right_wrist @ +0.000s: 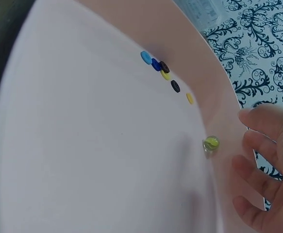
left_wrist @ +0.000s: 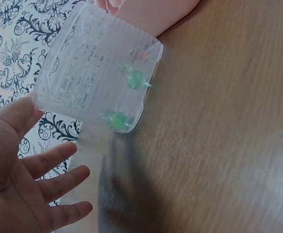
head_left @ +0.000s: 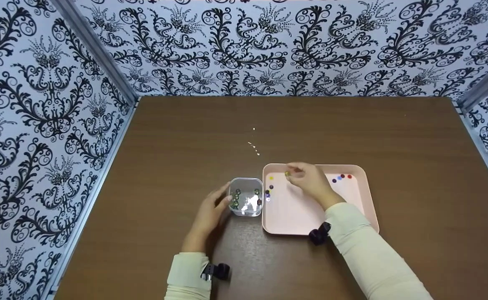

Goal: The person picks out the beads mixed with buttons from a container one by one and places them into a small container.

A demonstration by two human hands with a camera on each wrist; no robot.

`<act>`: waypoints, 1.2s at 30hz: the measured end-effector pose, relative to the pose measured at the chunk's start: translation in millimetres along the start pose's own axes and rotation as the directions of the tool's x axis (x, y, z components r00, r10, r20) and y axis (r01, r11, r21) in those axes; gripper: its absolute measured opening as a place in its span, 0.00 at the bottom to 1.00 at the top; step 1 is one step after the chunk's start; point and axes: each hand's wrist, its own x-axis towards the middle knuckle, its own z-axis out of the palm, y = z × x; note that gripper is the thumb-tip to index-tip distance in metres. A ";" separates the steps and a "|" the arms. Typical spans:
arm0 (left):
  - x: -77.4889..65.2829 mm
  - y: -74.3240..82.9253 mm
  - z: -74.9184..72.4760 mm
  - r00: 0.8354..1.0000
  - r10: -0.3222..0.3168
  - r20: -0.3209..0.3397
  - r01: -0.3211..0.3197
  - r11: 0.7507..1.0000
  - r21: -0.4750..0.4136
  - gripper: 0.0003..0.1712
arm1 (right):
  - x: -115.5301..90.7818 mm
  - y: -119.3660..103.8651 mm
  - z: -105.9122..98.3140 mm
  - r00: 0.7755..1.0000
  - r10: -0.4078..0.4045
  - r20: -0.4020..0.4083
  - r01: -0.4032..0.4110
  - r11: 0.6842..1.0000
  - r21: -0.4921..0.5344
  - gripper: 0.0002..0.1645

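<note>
A clear plastic container (head_left: 246,212) with several green marbles (head_left: 235,202) and a reddish-brown piece in it stands against the pink tray's left side. My left hand (head_left: 208,212) is at its left side; in the left wrist view one digit touches the container and the other fingers are spread apart from it. Over the back of the pink tray (head_left: 294,216) is my right hand (head_left: 308,179), fingers loosely bent and apart. Close to those fingertips, a yellow-green marble (right_wrist: 211,143) lies by the tray wall, with nothing gripping it.
Small buttons (right_wrist: 175,86) in yellow, black and blue lie along the tray's left side. Another button group (head_left: 341,177), with red, blue and dark ones, is at its back right. Patterned panels (head_left: 252,50) border the brown table (head_left: 185,137).
</note>
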 end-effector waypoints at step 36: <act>-0.7 0.9 0.7 1.000 -0.030 -0.002 0.030 1.000 -0.004 0.26 | 4.4 8.9 2.9 0.994 -0.084 0.064 0.093 0.981 -0.169 0.21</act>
